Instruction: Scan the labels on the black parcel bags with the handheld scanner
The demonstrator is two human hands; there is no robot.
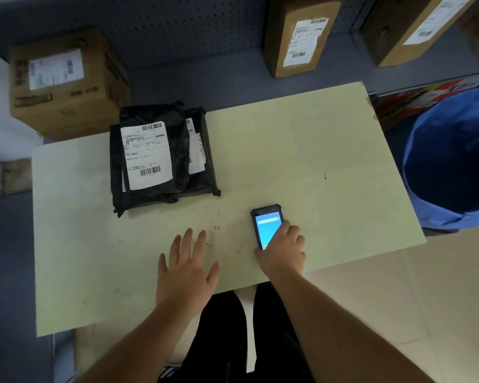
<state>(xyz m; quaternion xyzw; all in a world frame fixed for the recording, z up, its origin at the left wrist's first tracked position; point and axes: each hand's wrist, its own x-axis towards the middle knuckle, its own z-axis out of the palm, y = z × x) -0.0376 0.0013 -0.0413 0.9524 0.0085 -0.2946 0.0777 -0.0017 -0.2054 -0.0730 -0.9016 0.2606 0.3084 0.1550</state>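
Note:
Black parcel bags lie stacked at the table's far left; the top bag [177, 139] carries a white label [146, 154] with barcodes facing up. A second black bag [208, 161] lies under it, with part of its label showing at the right. The handheld scanner [264, 222], black with a lit blue screen, lies on the table near the front edge. My right hand [282, 251] rests on its lower half, fingers wrapped over it. My left hand [187, 268] is flat on the table with fingers spread, holding nothing, well short of the bags.
The pale table [315, 150] stands before a grey pegboard shelf. A cardboard box [67, 84] sits behind the bags at left. Two labelled cartons [299, 34] [415, 26] lean at the back right. A blue bin [451, 161] stands off the table's right edge.

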